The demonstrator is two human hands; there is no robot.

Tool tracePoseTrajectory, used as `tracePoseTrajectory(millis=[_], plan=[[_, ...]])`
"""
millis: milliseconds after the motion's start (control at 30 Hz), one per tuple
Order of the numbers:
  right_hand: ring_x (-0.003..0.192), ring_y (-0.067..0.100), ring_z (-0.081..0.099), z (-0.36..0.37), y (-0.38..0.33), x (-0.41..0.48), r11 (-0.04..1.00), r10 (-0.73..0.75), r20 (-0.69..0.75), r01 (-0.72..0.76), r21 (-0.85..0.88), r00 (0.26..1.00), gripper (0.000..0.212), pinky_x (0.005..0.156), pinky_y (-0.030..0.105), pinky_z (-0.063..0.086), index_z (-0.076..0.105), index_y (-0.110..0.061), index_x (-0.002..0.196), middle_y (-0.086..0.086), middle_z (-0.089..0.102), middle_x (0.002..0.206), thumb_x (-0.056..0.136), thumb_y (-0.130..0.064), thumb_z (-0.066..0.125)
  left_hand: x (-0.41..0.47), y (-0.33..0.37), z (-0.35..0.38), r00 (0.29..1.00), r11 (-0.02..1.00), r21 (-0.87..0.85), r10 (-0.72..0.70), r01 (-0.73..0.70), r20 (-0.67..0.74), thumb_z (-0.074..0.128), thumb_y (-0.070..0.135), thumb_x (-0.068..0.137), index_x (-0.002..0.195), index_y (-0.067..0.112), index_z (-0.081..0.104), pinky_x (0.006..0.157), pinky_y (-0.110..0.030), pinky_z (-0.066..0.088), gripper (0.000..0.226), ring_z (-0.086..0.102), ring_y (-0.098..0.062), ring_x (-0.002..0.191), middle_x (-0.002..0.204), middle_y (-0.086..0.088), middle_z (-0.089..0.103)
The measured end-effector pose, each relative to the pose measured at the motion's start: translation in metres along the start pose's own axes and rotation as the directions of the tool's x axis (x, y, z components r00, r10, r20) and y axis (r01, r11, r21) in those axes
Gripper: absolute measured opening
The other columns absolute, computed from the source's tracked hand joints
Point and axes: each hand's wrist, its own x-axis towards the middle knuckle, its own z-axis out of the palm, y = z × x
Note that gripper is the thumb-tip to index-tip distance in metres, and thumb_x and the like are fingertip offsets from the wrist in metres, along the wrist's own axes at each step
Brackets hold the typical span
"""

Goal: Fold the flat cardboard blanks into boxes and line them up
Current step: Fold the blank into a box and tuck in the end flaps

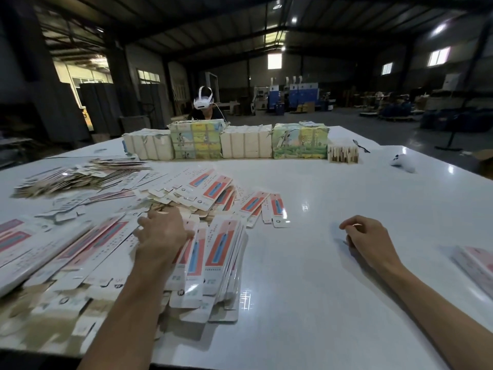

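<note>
The near edge of the bench (306, 351) runs under both forearms, and flat cardboard blanks (213, 252) spill right up to it on the left, some overhanging one another in a loose heap. The left hand (162, 232) lies palm down on that heap, fingers bent into the blanks; whether it pinches one I cannot tell. The right hand (366, 236) hangs loosely curled, holding nothing, over the wide bare middle and right of the bench. A small stack (477, 263) sits at the right edge. Bundled packs (245, 141) line the far side, a white controller (402, 162) lying well apart from them to the right.
</note>
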Motion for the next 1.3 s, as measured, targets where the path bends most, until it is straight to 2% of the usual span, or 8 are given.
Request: tracePoseTrajectory(millis=[167,300,400,567,867,1067,1233,1300], plan=[[0.054,0.011,0.068,0.000,-0.001,0.000,1.000,-0.005,0.022,0.006,-0.009,1.000,0.028,0.068,0.036,0.056,0.073,-0.027,0.086,-0.006,0.070,0.060,0.098,-0.008,0.056,0.001,-0.001,-0.014,0.999,0.990,-0.132,0.032,-0.037,-0.044,0.092,0.040,0.080,0.160,0.011,0.018,0.111,-0.057,0.044,0.112,0.044,-0.047,0.140,0.153,-0.031,0.042],[0.055,0.012,0.068,0.002,-0.001,0.001,1.000,-0.010,0.037,0.010,-0.017,0.999,0.026,0.072,0.039,0.058,0.073,-0.026,0.088,-0.005,0.070,0.060,0.099,-0.010,0.056,-0.010,0.005,-0.029,0.978,0.941,-0.280,0.159,-0.191,-0.131,0.092,0.033,0.080,0.128,0.016,0.045,0.062,-0.032,0.050,0.069,0.067,-0.021,0.081,0.119,-0.015,0.069],[0.054,0.012,0.067,0.004,0.001,0.002,1.000,-0.015,0.048,0.016,-0.014,0.999,0.026,0.072,0.039,0.057,0.072,-0.028,0.088,-0.006,0.070,0.061,0.100,-0.012,0.056,-0.020,0.020,-0.047,0.952,0.840,-0.448,0.277,-0.306,-0.130,0.090,0.039,0.082,0.099,0.025,0.067,0.040,-0.020,0.047,0.032,0.073,-0.015,0.052,0.075,0.001,0.077],[0.050,0.011,0.063,0.005,0.005,0.004,0.999,-0.026,0.041,0.024,0.042,0.999,0.027,0.071,0.037,0.055,0.072,-0.026,0.087,-0.003,0.068,0.059,0.098,-0.008,0.055,-0.031,0.082,-0.047,0.859,0.517,-0.792,0.512,-0.325,-0.019,0.079,0.035,0.092,0.096,0.013,0.075,0.053,-0.026,0.059,0.023,0.079,-0.017,0.068,0.077,0.001,0.080],[0.064,0.023,0.066,0.002,-0.003,0.000,0.983,-0.082,-0.055,0.090,0.163,0.995,0.021,0.055,0.026,0.055,0.071,-0.020,0.099,0.005,0.070,0.074,0.106,-0.010,0.054,-0.067,0.186,0.079,0.713,0.403,-0.914,0.629,0.041,0.309,0.072,0.037,0.099,0.109,0.017,0.072,0.064,-0.030,0.062,0.022,0.080,-0.021,0.074,0.090,-0.003,0.082],[0.117,0.016,0.061,0.007,-0.006,-0.001,0.952,-0.295,-0.068,0.299,0.070,0.953,0.031,0.091,0.033,0.061,0.058,-0.029,0.142,-0.003,0.053,0.123,0.111,-0.030,0.054,-0.074,0.192,0.107,0.674,0.354,-0.930,0.712,-0.102,0.197,0.065,0.049,0.101,0.107,0.021,0.068,0.060,-0.022,0.060,0.028,0.080,-0.020,0.075,0.083,0.002,0.080],[0.138,0.012,0.041,0.008,0.001,0.004,0.942,-0.324,-0.046,0.318,-0.106,0.945,0.027,0.110,0.045,0.051,0.071,-0.033,0.132,-0.011,0.038,0.143,0.107,-0.037,0.061,-0.076,0.190,0.114,0.662,0.331,-0.941,0.720,-0.064,0.208,0.062,0.042,0.105,0.112,0.021,0.063,0.061,-0.023,0.061,0.023,0.080,-0.022,0.078,0.082,0.002,0.079],[0.141,0.011,0.037,0.007,0.000,0.001,0.923,-0.353,-0.010,0.347,-0.166,0.936,0.031,0.117,0.045,0.044,0.072,-0.033,0.131,-0.008,0.041,0.148,0.105,-0.044,0.059,-0.074,0.191,0.118,0.641,0.296,-0.955,0.735,-0.010,0.221,0.061,0.039,0.105,0.118,0.019,0.062,0.072,-0.034,0.065,0.024,0.081,-0.028,0.085,0.090,-0.006,0.080]])
